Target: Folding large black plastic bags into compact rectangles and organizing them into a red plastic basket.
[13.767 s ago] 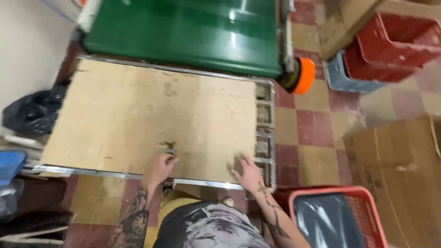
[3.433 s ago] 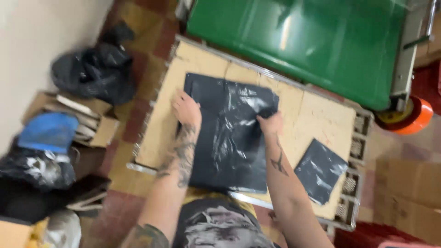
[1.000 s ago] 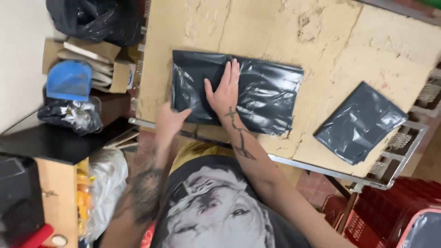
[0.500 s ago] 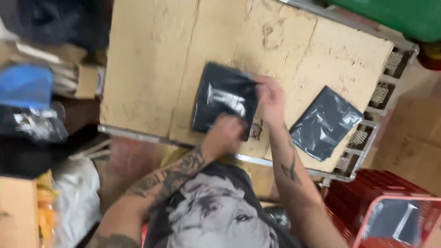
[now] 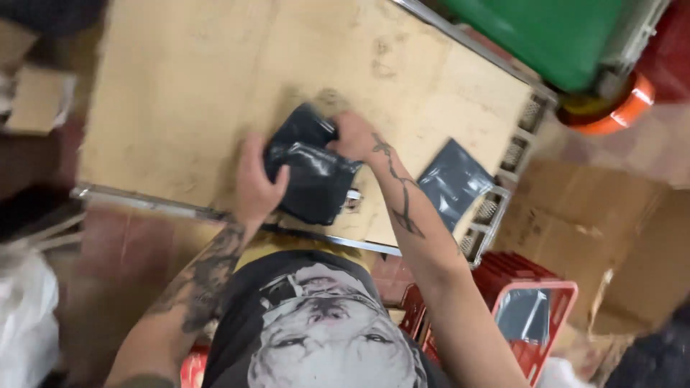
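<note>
Gripping a folded black bag (image 5: 310,172) at table (image 5: 180,93) centre — left hand (image 5: 255,188) clamped at 8 o'clock, right hand (image 5: 352,136) at 2. Slick plastic could spring open — folds look loose.

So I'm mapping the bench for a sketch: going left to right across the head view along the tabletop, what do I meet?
Left hand → folded black bag held in both hands → right hand → flat grey bag lying on the table → orange wheel past the table's edge.
</note>
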